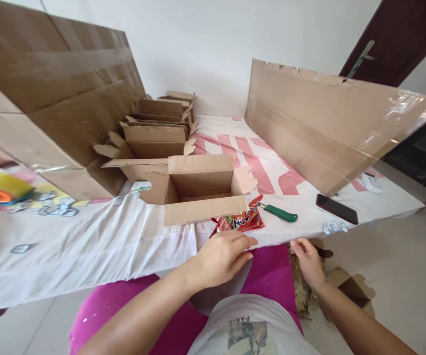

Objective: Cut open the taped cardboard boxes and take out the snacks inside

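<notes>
My left hand rests at the table's near edge, its fingertips just below a red snack packet; it holds nothing I can see. The packet lies flat against the front of an open cardboard box. My right hand hangs just below the table edge to the right, fingers loosely curled, gripping nothing visible. A green-handled tool lies on the cloth right of the packet.
A black phone lies further right. More open boxes line up behind the first. Tall cardboard sheets stand at left and right. Cardboard scraps sit on the floor.
</notes>
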`<action>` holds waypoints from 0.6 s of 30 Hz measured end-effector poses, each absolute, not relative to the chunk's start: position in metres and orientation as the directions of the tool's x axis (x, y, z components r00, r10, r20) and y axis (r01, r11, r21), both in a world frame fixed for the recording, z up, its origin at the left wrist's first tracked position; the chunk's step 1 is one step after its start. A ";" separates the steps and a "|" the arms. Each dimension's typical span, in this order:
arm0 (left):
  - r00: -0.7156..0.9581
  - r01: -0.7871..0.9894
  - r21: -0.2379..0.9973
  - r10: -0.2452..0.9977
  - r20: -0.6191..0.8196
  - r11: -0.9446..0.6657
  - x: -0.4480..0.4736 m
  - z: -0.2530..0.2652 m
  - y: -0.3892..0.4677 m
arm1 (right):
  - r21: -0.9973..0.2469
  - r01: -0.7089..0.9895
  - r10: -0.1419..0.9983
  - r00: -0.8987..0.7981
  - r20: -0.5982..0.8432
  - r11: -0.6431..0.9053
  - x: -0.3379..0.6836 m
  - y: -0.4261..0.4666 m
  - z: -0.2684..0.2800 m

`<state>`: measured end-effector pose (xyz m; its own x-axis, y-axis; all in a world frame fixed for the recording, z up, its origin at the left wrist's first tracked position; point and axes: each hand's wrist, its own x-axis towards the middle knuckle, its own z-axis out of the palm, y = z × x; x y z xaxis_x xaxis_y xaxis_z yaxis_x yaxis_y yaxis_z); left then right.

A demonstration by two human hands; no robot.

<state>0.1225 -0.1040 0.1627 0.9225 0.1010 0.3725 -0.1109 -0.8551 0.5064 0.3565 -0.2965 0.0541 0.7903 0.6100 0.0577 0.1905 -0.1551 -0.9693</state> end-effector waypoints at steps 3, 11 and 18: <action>0.926 -0.061 0.601 0.180 0.332 -0.797 0.129 0.152 -0.108 | -0.972 0.204 0.870 0.451 0.197 0.114 0.329 -0.284 0.081; 0.901 -0.058 0.862 0.345 0.262 -0.503 0.139 0.137 -0.111 | -0.707 0.456 0.826 -0.127 0.550 0.541 0.291 -0.244 0.139; 0.883 -0.065 0.861 0.372 0.285 -0.505 0.140 0.135 -0.107 | -0.458 0.669 0.776 -0.299 0.556 0.586 0.286 -0.237 0.135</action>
